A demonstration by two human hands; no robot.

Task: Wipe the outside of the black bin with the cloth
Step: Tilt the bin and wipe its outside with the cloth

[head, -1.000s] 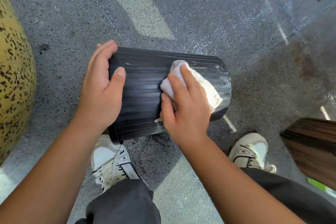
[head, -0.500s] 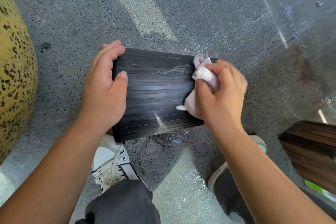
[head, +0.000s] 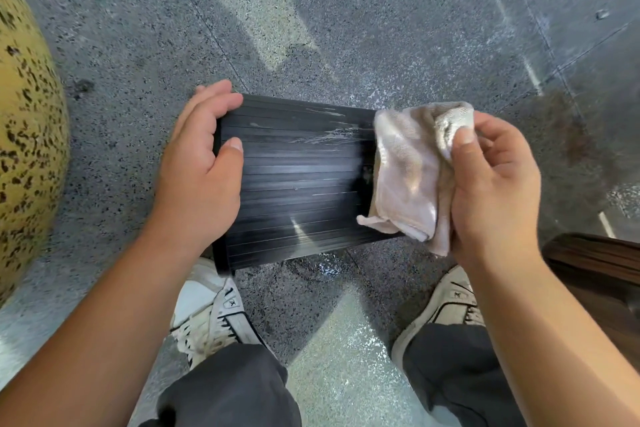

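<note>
The black bin [head: 301,180], ribbed along its length, lies on its side on the floor, wet streaks showing near its upper right. My left hand [head: 202,170] grips its left end, fingers over the rim and thumb on the ribs. My right hand [head: 495,187] holds the pale cloth [head: 408,170] between thumb and fingers. The cloth hangs over the bin's right end and hides it.
The grey speckled floor [head: 381,28] is damp around the bin. A yellow spotted rounded object [head: 27,135] bulges at the left edge. A dark brown slatted thing [head: 602,270] sits at the right. My two shoes [head: 211,315] stand just below the bin.
My right hand has carried the cloth from the bin's middle to its right end and turned palm-up, loosening the cloth. My left hand has kept its grip on the left end.
</note>
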